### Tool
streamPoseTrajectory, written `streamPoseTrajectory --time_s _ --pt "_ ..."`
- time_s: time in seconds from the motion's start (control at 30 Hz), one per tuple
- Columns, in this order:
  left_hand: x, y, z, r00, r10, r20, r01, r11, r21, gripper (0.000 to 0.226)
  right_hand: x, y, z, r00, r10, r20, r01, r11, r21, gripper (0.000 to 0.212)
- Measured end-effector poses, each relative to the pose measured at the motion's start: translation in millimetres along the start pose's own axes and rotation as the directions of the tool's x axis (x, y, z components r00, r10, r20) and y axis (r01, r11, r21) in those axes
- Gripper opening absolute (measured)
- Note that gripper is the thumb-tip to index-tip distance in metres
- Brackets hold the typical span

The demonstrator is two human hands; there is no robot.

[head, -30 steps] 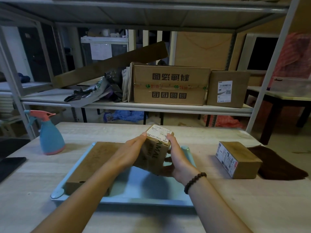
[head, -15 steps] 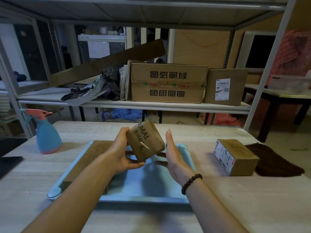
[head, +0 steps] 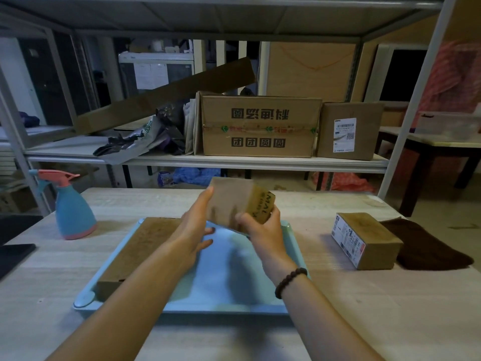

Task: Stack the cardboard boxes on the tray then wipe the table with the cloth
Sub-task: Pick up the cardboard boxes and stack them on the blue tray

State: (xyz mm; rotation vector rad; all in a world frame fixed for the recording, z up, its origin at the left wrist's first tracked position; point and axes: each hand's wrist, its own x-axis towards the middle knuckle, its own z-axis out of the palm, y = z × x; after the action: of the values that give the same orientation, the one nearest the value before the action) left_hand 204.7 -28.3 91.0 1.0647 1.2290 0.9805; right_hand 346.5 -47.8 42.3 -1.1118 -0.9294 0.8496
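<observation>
A small cardboard box point(head: 234, 201) with black lettering on one end is held tilted in the air above the light blue tray point(head: 234, 282). My left hand point(head: 194, 227) presses its left side and my right hand point(head: 263, 230) grips its right end from below. A flat cardboard box point(head: 138, 251) lies along the tray's left side. Another cardboard box point(head: 367, 239) with a white label stands on the table to the right of the tray. A dark brown cloth point(head: 426, 246) lies beside it, further right.
A blue spray bottle point(head: 73, 207) with a pink trigger stands on the wooden table point(head: 364, 308) at the left. A dark flat object point(head: 13, 256) lies at the left edge. Behind the table stands a metal shelf point(head: 208, 160) holding large cartons and bags.
Both hands have turned the small box over above the tray and lifted it slightly. Its labelled face has rotated away and the lettered end now points right.
</observation>
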Motion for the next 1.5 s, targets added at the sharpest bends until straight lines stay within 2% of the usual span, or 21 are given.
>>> streamPoseTrajectory --time_s 0.07,0.1,0.2,0.27,0.33,0.43,0.53,0.63,0.73,0.83,0.9,1.0,1.1,1.27,1.43,1.5 --pt "4 -1 -4 0.996 0.010 -0.093 -0.010 1.000 0.002 0.063 3 -1 -3 0.988 0.151 -0.026 -0.143 0.971 0.191 0.084" --pt "6 -2 -5 0.996 -0.010 -0.092 0.010 1.000 0.002 0.067 4 0 -4 0.977 0.211 -0.027 -0.196 0.944 0.264 0.080" --pt "8 -6 -5 0.998 -0.057 -0.015 0.057 0.998 0.000 0.082 1 2 -7 0.945 0.327 0.030 -0.308 0.853 0.422 0.049" --pt "9 -8 -3 0.996 -0.066 0.053 0.065 0.997 0.032 0.093 -2 3 -8 0.923 0.369 0.104 -0.368 0.776 0.512 0.049" --pt "9 -10 1 0.993 -0.059 0.104 0.054 0.998 0.044 0.100 -4 5 -7 0.917 0.366 0.160 -0.392 0.749 0.535 0.055" --pt "10 -12 6 0.996 -0.011 0.086 0.010 1.000 0.009 0.094 -8 6 -3 0.963 0.228 0.144 -0.268 0.870 0.414 0.074" --pt "10 -13 7 0.995 0.070 0.065 -0.066 0.996 -0.051 0.092 -12 11 -4 0.994 -0.053 0.092 0.039 0.988 0.151 0.096" --pt "5 -7 4 0.984 0.109 0.144 -0.089 0.986 -0.141 0.088 -14 19 -6 0.941 -0.317 0.120 0.329 0.940 -0.096 0.102" --pt "3 -5 1 0.976 0.149 0.161 -0.132 0.985 -0.113 0.078 -14 24 -10 0.884 -0.438 0.162 0.466 0.843 -0.269 0.114" --pt "2 -3 -1 0.957 0.191 0.217 -0.147 0.968 -0.204 0.043 -13 25 -12 0.854 -0.494 0.164 0.520 0.792 -0.321 0.116" --pt "2 -2 -4 0.946 0.231 0.229 -0.173 0.953 -0.247 0.038 -15 24 -12 0.851 -0.487 0.198 0.526 0.790 -0.316 0.113" --pt "5 -1 -9 0.923 0.294 0.247 -0.223 0.934 -0.278 0.047 -18 19 -11 0.859 -0.455 0.235 0.507 0.821 -0.262 0.100" --pt "7 -2 -13 0.910 0.325 0.257 -0.243 0.921 -0.304 0.053 -18 19 -12 0.860 -0.475 0.188 0.508 0.834 -0.215 0.084" --pt "10 -5 -20 0.903 0.332 0.274 -0.243 0.918 -0.312 0.074 -19 13 -12 0.875 -0.457 0.159 0.484 0.841 -0.241 0.054" --pt "11 -6 -25 0.895 0.344 0.284 -0.255 0.916 -0.309 0.076 -18 18 -15 0.898 -0.406 0.168 0.437 0.864 -0.249 0.059" --pt "11 -8 -28 0.894 0.343 0.287 -0.253 0.917 -0.307 0.079 -19 18 -13 0.904 -0.394 0.169 0.424 0.878 -0.223 0.054"
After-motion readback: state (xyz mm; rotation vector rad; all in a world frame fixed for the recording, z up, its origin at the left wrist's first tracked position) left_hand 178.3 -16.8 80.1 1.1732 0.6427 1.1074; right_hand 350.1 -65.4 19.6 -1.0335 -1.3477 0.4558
